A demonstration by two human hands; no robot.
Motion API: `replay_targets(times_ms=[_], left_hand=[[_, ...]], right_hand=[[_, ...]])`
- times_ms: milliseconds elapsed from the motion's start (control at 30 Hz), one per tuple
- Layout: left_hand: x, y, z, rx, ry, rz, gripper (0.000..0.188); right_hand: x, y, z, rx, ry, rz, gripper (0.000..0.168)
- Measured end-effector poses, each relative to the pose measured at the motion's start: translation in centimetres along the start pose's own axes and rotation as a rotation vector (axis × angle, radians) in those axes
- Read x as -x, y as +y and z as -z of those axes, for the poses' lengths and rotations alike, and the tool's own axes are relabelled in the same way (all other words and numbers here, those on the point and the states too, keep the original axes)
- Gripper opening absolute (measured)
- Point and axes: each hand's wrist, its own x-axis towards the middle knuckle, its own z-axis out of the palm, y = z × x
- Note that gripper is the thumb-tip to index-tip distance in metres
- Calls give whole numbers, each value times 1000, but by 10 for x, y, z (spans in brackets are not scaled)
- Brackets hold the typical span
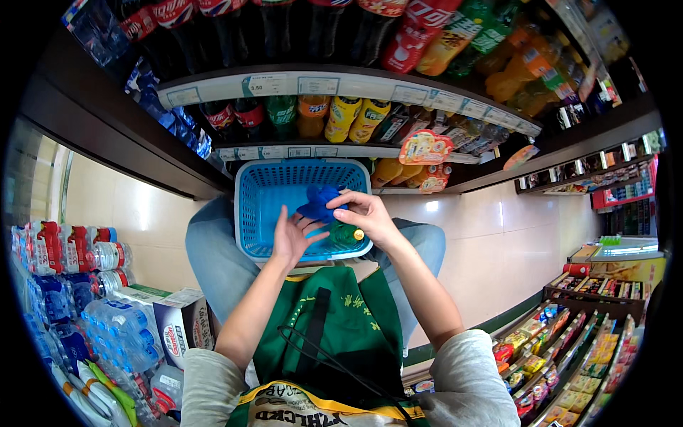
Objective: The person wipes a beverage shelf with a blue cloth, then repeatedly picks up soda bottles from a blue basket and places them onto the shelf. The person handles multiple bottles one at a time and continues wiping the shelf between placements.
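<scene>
My right hand [368, 214] pinches a crumpled dark blue cloth [320, 202] between thumb and fingers, above a blue plastic basket [246, 213]. Just left of the cloth, my left hand [291, 237] is spread with its palm turned up. Some of its fingertips are close under the cloth; whether they touch it I cannot tell. A green plastic bottle [341, 233] with a yellow cap is in the basket's near right corner, below my right hand. The basket sits between my bent knees, in front of the lower shelf.
Drink bottles [341, 118] line the shelves ahead, behind a price-label rail [320, 85]. Shrink-wrapped water packs [120, 331] and a carton [181, 325] stand at left. Racks of packaged snacks [555, 363] are at right, beyond the tiled floor [475, 235]. I wear a green apron [341, 320].
</scene>
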Motion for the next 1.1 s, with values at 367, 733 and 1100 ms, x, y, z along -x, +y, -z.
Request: replay_targets(times_ms=[367,733,1100], left_hand=[[41,47,-80,89,-65,-332,38],[77,33,-118,-923,-206,-460,29],[79,53,-130,-1468,-77,-694,35]], right_hand=[[58,31,-15,-498,177,57,51],[64,25,-16,-376,206,15,51],[63,28,-11,-313,281,140,41]])
